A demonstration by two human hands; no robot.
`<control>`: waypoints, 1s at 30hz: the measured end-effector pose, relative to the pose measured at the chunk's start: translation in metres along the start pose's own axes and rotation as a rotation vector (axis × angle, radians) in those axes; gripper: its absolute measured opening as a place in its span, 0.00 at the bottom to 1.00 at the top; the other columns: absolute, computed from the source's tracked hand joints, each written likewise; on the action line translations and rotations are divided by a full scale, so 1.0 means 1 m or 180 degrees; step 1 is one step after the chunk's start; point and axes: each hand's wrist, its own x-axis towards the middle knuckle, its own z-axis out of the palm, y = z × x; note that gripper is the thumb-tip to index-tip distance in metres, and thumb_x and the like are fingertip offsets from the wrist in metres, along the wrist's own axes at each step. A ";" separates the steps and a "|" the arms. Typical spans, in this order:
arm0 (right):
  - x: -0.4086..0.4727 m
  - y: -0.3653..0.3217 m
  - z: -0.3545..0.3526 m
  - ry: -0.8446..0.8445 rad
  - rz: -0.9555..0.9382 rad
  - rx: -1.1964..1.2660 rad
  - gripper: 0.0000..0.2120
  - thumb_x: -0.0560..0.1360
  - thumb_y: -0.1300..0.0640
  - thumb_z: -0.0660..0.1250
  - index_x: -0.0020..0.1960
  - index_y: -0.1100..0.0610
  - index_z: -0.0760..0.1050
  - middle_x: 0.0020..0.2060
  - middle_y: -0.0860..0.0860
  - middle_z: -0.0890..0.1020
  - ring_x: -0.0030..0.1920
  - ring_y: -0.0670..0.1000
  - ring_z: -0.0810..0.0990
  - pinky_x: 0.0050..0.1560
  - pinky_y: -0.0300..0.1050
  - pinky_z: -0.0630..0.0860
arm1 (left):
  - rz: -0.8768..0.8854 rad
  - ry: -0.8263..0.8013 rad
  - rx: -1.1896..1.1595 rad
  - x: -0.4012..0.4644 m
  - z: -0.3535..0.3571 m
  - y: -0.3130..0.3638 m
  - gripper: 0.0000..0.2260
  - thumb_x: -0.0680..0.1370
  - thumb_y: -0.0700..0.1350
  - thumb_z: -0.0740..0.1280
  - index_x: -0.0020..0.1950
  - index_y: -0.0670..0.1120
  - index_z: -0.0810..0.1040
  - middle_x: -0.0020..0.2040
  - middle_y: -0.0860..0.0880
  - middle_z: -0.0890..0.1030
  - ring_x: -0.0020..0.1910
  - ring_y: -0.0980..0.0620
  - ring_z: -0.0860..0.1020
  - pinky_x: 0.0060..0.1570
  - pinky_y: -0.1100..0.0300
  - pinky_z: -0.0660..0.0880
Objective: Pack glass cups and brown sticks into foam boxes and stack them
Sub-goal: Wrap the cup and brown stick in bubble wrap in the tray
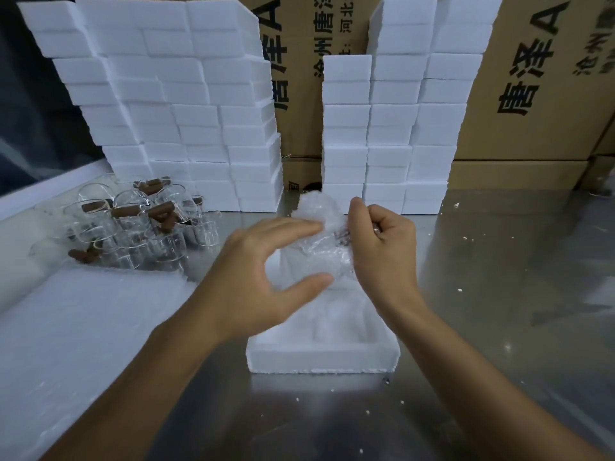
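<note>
An open white foam box [322,361] lies on the metal table in front of me. Above its far end, a bundle of bubble wrap [319,227] is held up, with something dark and partly hidden inside it. My right hand [382,247] grips the bundle's right side with curled fingers. My left hand [266,277] has straight fingers touching the wrap's left side, thumb spread below. At the left stands a cluster of glass cups [133,227] with several brown sticks [159,211] lying in and among them.
Tall stacks of white foam boxes stand at the back left [173,104] and back right [392,128], with printed cardboard cartons [532,78] behind. A pile of bubble wrap sheets [83,327] lies at the near left. Foam crumbs dot the table [499,294].
</note>
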 end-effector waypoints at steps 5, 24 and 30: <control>-0.006 -0.006 0.005 0.0078 -0.0219 0.0061 0.24 0.82 0.56 0.61 0.30 0.61 0.60 0.23 0.46 0.61 0.26 0.46 0.60 0.29 0.42 0.60 | 0.0183 -0.0001 0.1366 -0.004 0.008 -0.003 0.28 0.60 0.57 0.79 0.56 0.46 0.83 0.55 0.51 0.83 0.62 0.50 0.76 0.66 0.36 0.56; -0.010 -0.013 0.009 -0.0972 0.0781 0.0929 0.12 0.81 0.51 0.64 0.43 0.55 0.78 0.36 0.47 0.80 0.39 0.46 0.79 0.41 0.43 0.76 | -0.0864 0.0641 -0.1251 0.001 0.007 -0.013 0.24 0.63 0.38 0.72 0.56 0.52 0.71 0.56 0.44 0.74 0.55 0.43 0.78 0.52 0.43 0.79; -0.006 -0.012 0.005 -0.0778 0.1047 0.1152 0.07 0.77 0.62 0.70 0.51 0.54 0.84 0.44 0.51 0.85 0.42 0.45 0.83 0.45 0.40 0.79 | -0.0663 0.0264 -0.1330 -0.003 0.008 -0.016 0.22 0.63 0.34 0.67 0.54 0.50 0.72 0.48 0.47 0.76 0.45 0.45 0.78 0.40 0.49 0.78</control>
